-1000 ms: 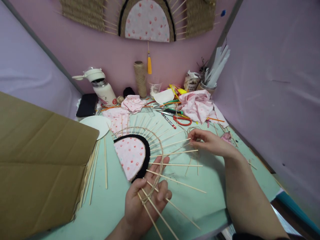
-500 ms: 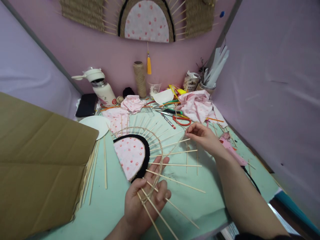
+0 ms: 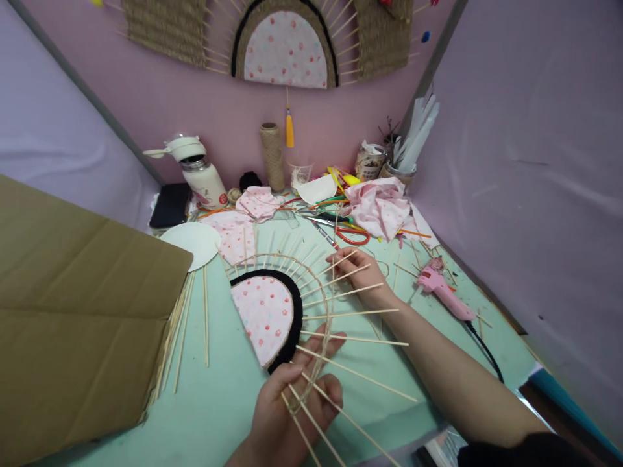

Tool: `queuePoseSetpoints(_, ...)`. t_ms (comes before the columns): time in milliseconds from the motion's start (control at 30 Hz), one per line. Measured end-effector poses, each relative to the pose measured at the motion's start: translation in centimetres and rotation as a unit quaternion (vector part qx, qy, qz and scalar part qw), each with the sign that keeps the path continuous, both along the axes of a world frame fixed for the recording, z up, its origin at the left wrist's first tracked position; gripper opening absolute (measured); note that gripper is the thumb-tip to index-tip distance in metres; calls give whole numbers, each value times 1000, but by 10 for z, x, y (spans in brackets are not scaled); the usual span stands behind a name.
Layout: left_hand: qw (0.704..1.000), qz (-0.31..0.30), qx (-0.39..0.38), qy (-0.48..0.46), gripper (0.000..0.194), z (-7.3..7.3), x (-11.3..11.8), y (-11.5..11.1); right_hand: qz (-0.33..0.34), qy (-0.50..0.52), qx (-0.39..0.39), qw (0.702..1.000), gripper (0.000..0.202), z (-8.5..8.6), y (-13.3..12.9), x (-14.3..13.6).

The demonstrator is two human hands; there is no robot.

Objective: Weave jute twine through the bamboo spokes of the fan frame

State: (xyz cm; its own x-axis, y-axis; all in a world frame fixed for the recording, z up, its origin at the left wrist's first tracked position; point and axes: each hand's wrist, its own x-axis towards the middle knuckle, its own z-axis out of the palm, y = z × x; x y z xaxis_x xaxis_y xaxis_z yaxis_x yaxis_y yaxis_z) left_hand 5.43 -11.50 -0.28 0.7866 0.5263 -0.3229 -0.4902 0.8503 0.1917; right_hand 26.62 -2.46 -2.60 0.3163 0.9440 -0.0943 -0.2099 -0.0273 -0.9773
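Note:
My left hand (image 3: 296, 402) grips the lower end of a half-round fan frame (image 3: 267, 311), thumb on its edge and fingers behind the sticks. The frame has pink dotted fabric, a black rim and thin wooden sticks (image 3: 360, 314) fanning outward. Twine (image 3: 325, 285) runs in an arc across the sticks. My right hand (image 3: 357, 275) is behind the sticks on the right side, thumb and fingertips pinched on the loose twine. Part of that hand is hidden by the sticks.
A cardboard sheet (image 3: 87, 311) stands at left beside loose sticks (image 3: 205, 318) and a white disc (image 3: 195, 245). Scissors (image 3: 353, 235), crumpled pink cloth (image 3: 377, 204), a twine spool (image 3: 271, 155) and an open bottle (image 3: 204, 185) line the back. A pink glue gun (image 3: 445, 288) lies at right.
My right hand has moved left and slightly down, passing behind the sticks with the twine. The frame and my left hand have shifted a little right and down in view.

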Motion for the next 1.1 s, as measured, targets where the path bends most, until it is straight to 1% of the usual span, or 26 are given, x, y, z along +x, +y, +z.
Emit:
queuePoseSetpoints(100,994,-66,-6,86,41,5,-10,-7,22,139,7,990,30,4,-3,-8)
queuePoseSetpoints(167,980,-114,25,158,40,11,-26,-6,41,185,4,982,29,7,-5,-9)
queuePoseSetpoints(233,948,-142,87,271,37,17,-47,-1,56,202,4,978,28,10,-7,-8)
queuePoseSetpoints(267,921,-166,129,329,34,20,-58,4,60,208,4,976,28,11,-8,-8)
queuePoseSetpoints(300,888,-176,173,387,31,22,-68,9,61,214,3,975,28,12,-9,-7)
queuePoseSetpoints(333,859,-164,215,435,30,24,-76,15,62,219,2,974,28,14,-9,-7)
queuePoseSetpoints(367,838,-128,241,473,30,26,-82,21,62,222,2,973,28,15,-10,-7)
queuePoseSetpoints(400,823,-72,252,503,29,27,-85,27,63,222,3,973,28,16,-11,-8)
queuePoseSetpoints(433,811,-2,256,526,33,28,-86,32,64,220,5,973,28,17,-11,-8)
queuePoseSetpoints(467,806,54,250,533,38,29,-83,36,65,217,7,974,27,18,-12,-9)
queuePoseSetpoints(500,809,100,235,529,44,31,-79,39,67,213,7,975,27,19,-12,-10)
queuePoseSetpoints(533,820,130,212,515,50,32,-73,42,67,210,7,975,27,20,-13,-11)
queuePoseSetpoints(600,852,150,172,470,57,35,-60,47,65,210,8,975,28,20,-14,-12)
queuePoseSetpoints(633,862,159,151,457,58,37,-55,50,60,212,10,975,28,20,-14,-12)
queuePoseSetpoints(700,877,168,106,437,55,38,-48,57,41,218,9,975,29,21,-14,-12)
queuePoseSetpoints(767,892,168,74,412,47,37,-44,65,20,222,6,975,30,22,-15,-11)
queuePoseSetpoints(833,911,150,83,376,38,34,-41,72,3,227,7,974,31,24,-16,-9)
queuePoseSetpoints(900,921,127,118,349,30,31,-36,76,-7,231,15,973,30,27,-17,-8)
queuePoseSetpoints(967,921,122,149,338,26,28,-28,77,-13,232,22,972,28,30,-19,-8)
queuePoseSetpoints(1033,919,131,172,330,26,27,-19,79,-18,223,27,974,26,34,-21,-9)
queuePoseSetpoints(1100,917,138,191,321,25,27,-11,84,-22,192,33,981,25,36,-22,-10)
